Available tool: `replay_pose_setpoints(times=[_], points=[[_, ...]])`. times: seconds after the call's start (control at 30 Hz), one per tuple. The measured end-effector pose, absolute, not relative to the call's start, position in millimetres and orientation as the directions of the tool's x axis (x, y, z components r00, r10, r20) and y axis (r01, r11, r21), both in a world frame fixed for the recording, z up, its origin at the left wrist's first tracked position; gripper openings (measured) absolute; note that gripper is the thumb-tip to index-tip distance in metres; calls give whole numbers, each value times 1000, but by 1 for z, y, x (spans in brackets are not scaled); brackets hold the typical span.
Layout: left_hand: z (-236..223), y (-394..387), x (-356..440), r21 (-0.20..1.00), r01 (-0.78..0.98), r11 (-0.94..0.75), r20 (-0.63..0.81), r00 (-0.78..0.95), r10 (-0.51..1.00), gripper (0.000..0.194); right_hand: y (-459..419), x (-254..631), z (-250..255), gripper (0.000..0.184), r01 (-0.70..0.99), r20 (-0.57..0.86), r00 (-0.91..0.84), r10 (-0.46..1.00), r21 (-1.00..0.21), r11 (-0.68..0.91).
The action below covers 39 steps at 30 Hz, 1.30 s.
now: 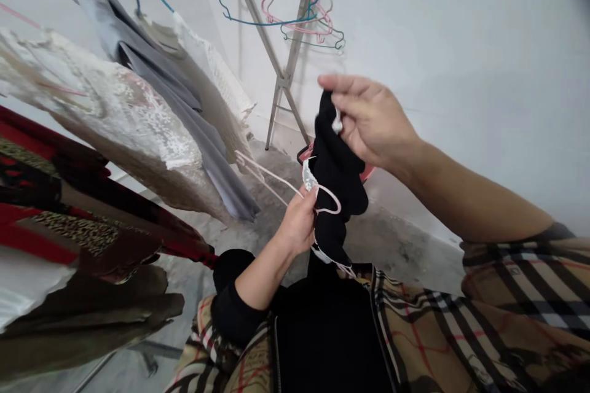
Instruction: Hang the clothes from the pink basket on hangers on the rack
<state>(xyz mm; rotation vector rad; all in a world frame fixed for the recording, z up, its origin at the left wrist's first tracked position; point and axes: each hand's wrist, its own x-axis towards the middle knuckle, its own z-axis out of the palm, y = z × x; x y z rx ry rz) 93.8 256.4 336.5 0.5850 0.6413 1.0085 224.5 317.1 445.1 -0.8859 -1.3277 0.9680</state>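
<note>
A black knitted garment hangs in front of me with white lace trim along its edges. My right hand pinches its top edge between thumb and fingers, next to a small white tag or clip. My left hand is lower, shut around a pale pink wire hanger. The hanger's hook end points to the left, and its other end passes into the garment's neck or strap opening. The garment's lower end falls toward my chest.
A drying rack stands by a white wall, with empty blue, pink and green hangers on it. Lace, grey and red-patterned clothes hang at left. A red basin sits behind the garment on the concrete floor.
</note>
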Motion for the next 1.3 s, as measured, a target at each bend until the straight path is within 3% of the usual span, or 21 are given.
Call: replay_pose_setpoints(times=[0.1, 0.23, 0.3, 0.4, 0.43, 0.53, 0.63, 0.8, 0.9, 0.97, 1.07, 1.13, 1.23, 1.3], points=[[354, 264, 91, 687, -626, 370, -218, 308, 926, 22, 298, 229, 402, 17, -47, 243, -51, 969, -970, 240], [360, 273, 89, 649, -717, 255, -203, 159, 966, 14, 268, 236, 343, 20, 137, 231, -70, 970, -961, 239], [357, 277, 92, 638, -745, 193, -208, 74, 975, 11, 252, 232, 319, 35, 245, 271, -141, 952, -922, 298], [350, 279, 100, 634, -769, 83, -213, -70, 975, 5, 236, 217, 293, 76, 429, 359, -175, 917, -811, 399], [348, 278, 103, 637, -769, 50, -201, -104, 974, 4, 234, 213, 288, 79, 477, 383, -163, 909, -776, 412], [345, 273, 108, 643, -765, 25, -141, -86, 986, 4, 240, 212, 285, 59, 557, 396, -132, 909, -728, 398], [345, 263, 102, 689, -718, 97, -77, 61, 995, 10, 252, 232, 303, 38, 593, 298, -121, 947, -743, 310], [349, 242, 59, 910, -369, 189, -48, 360, 932, 40, 262, 274, 349, 26, 487, 243, -84, 966, -836, 253], [348, 236, 22, 959, -171, 227, -89, 579, 810, 31, 259, 285, 369, 24, 320, 114, -86, 990, -938, 136], [342, 237, 4, 972, -69, 223, -129, 638, 759, 25, 256, 288, 378, 27, 198, 21, -112, 994, -979, 43], [328, 246, -1, 993, 97, 73, -112, 502, 857, 26, 253, 287, 385, 30, 91, -71, -142, 987, -994, -58], [318, 253, 9, 976, 186, -112, 33, 382, 924, 34, 253, 285, 386, 33, 61, -101, -161, 982, -994, -92], [311, 258, 36, 924, 191, -330, 254, 337, 907, 56, 255, 281, 386, 33, 37, -100, -194, 976, -995, -94], [312, 259, 52, 912, 143, -385, 330, 307, 893, 52, 257, 278, 385, 34, 30, -79, -204, 976, -997, -75]])
